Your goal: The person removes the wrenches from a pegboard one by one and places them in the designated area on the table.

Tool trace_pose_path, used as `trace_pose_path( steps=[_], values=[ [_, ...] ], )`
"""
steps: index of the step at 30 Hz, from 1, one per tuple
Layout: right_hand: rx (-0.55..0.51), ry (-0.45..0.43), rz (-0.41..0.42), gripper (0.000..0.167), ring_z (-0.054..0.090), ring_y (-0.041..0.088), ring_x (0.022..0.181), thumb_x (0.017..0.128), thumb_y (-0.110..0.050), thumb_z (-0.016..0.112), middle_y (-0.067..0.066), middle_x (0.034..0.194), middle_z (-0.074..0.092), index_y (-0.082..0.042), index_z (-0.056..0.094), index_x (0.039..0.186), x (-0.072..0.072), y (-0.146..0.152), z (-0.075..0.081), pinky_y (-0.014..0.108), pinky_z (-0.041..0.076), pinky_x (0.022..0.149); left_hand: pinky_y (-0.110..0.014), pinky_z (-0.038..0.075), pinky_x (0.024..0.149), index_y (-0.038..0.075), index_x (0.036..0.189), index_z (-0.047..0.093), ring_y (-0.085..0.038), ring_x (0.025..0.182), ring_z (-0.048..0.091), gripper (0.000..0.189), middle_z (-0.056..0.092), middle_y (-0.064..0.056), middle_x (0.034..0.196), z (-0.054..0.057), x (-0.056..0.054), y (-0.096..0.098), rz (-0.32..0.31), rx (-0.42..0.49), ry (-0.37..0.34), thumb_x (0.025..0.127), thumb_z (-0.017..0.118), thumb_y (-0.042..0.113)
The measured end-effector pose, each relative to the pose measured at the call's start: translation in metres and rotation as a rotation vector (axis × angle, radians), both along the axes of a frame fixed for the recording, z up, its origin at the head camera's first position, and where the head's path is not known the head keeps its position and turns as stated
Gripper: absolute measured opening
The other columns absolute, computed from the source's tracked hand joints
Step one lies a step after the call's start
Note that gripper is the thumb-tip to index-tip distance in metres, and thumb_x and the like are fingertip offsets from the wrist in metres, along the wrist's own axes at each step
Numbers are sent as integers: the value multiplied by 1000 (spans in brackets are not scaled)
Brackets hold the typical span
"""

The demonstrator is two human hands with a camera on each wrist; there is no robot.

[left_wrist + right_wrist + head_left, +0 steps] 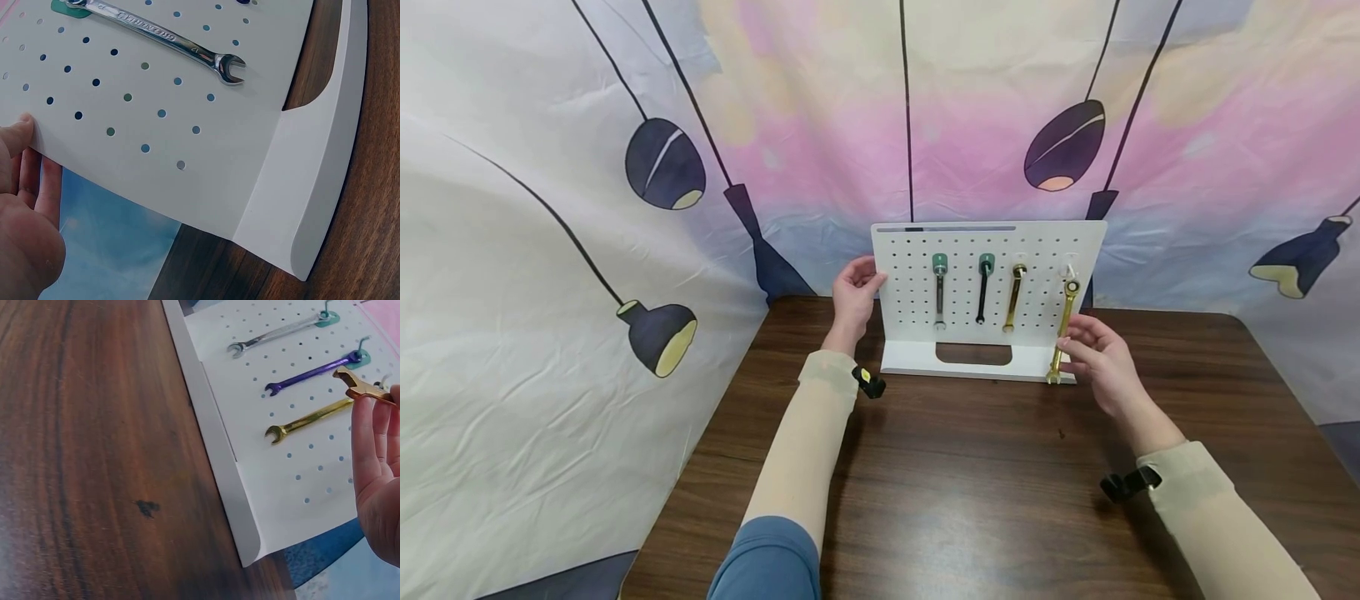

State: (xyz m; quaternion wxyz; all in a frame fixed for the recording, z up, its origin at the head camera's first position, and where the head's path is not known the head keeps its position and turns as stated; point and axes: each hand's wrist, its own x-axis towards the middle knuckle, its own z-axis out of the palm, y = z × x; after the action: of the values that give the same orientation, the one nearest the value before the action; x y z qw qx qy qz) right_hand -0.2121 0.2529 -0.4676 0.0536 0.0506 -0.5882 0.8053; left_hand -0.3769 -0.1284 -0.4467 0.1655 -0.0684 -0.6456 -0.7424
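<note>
A white pegboard (904, 332) stands on the table, its left edge pinched by my left hand (852, 302), thumb in front and fingers behind in the left wrist view. My right hand (1101, 364) grips a gold wrench (1065, 321) near the board's right side. This wrench's ring end is at the rightmost hook (1070, 270); whether it hangs there I cannot tell. Its open end (353, 381) points toward the table. Further left on the board hang another gold wrench (312, 419), a purple wrench (312, 373) and a silver wrench (150, 30).
The brown wooden table (940, 483) extends around the board. A cutout (973, 354) runs through the board's white base. Close behind hangs a cloth backdrop (820, 125) with painted lamps. Black wrist cameras (870, 382) sit on both sleeves.
</note>
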Motion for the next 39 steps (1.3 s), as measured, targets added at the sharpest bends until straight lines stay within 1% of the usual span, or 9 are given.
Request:
trace_pose_path(
  steps=[4, 10, 13, 20, 26, 31, 35, 39],
  values=[
    [1, -6, 27, 32, 71, 8, 89, 102, 12, 61, -3, 100, 67, -17, 66, 115, 2, -5, -2, 31, 63, 68, -27, 54, 82, 4, 120, 75, -13, 90, 66, 30, 74, 1, 101, 1, 0, 0, 5, -3, 1, 93, 81, -6],
    [12, -2, 47, 32, 70, 8, 89, 101, 13, 60, -3, 101, 66, -15, 65, 116, 4, -13, -4, 31, 63, 68, -27, 54, 83, 4, 121, 74, -14, 91, 66, 30, 74, -1, 103, 1, 0, 1, -4, -4, 7, 93, 80, -6],
    [33, -17, 50, 31, 69, 9, 90, 101, 12, 61, -3, 102, 66, -15, 64, 116, 5, -18, -5, 32, 63, 69, -27, 54, 84, 4, 121, 75, -14, 91, 66, 30, 74, -1, 104, 1, 0, 1, -1, -3, 4, 93, 80, -6],
    [102, -92, 69, 27, 68, 7, 89, 101, 7, 65, -4, 103, 67, -13, 61, 118, 8, -30, -9, 32, 63, 71, -27, 54, 83, 3, 120, 74, -13, 91, 66, 30, 74, -2, 103, 1, 0, 1, 0, 6, 4, 93, 80, -7],
    [146, -124, 100, 26, 68, 9, 89, 101, 4, 67, -1, 105, 67, -6, 57, 122, 10, -44, -13, 33, 63, 72, -27, 54, 83, 3, 120, 74, -13, 91, 66, 30, 74, 0, 102, 1, 1, 2, 0, 10, 1, 93, 79, -8],
    [159, -178, 138, 28, 68, 10, 91, 101, 3, 67, 1, 107, 66, -1, 54, 125, 11, -57, -21, 35, 64, 74, -27, 54, 83, 2, 121, 74, -13, 91, 66, 30, 73, 0, 102, 2, 2, 2, -3, 15, 2, 93, 79, -8],
    [185, -237, 175, 28, 68, 12, 91, 101, 1, 67, 4, 110, 67, -3, 55, 126, 10, -70, -28, 38, 64, 76, -27, 54, 83, 2, 120, 74, -13, 91, 66, 29, 73, 1, 101, 1, 1, 2, -3, 19, 6, 93, 79, -8],
    [198, -285, 212, 34, 69, 14, 93, 100, 0, 68, 12, 117, 66, 2, 52, 130, 11, -83, -33, 41, 64, 80, -26, 53, 82, 2, 119, 74, -13, 90, 66, 29, 73, 2, 99, 0, 1, 1, -4, 25, 9, 93, 79, -9]
  ],
)
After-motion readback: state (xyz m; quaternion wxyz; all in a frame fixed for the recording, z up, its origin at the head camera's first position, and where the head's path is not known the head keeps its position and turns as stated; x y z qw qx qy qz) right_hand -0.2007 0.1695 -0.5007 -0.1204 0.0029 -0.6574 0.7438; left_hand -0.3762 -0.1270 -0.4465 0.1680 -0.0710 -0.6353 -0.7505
